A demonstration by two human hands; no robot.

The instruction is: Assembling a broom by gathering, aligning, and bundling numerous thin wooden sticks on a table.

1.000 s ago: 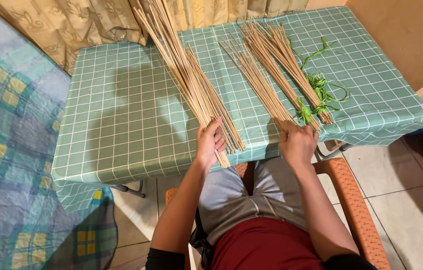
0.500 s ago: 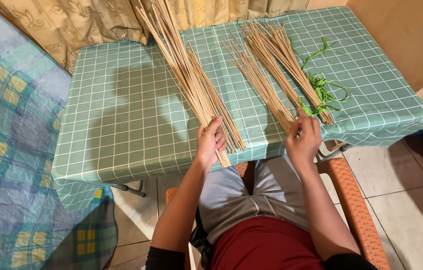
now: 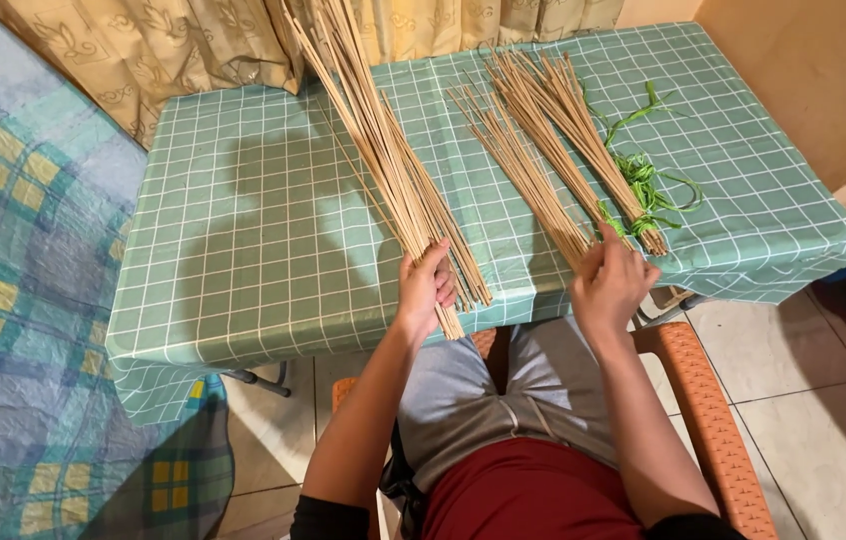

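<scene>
My left hand grips the near end of a long bundle of thin tan sticks that slants away over the green checked tablecloth. My right hand is at the near ends of a smaller loose bunch of sticks, fingers curled on them. A third bunch of sticks, tied near its base with green string, lies just right of that hand.
Yellow patterned curtains hang behind the table. A patchwork blanket in blue, green and yellow lies to the left. I sit on an orange chair over a tiled floor. A tan wall stands at right.
My right hand has lifted slightly and shifted toward the tied bunch, its fingers now curled around the loose sticks' ends. The left hand has kept its hold on the long bundle.
</scene>
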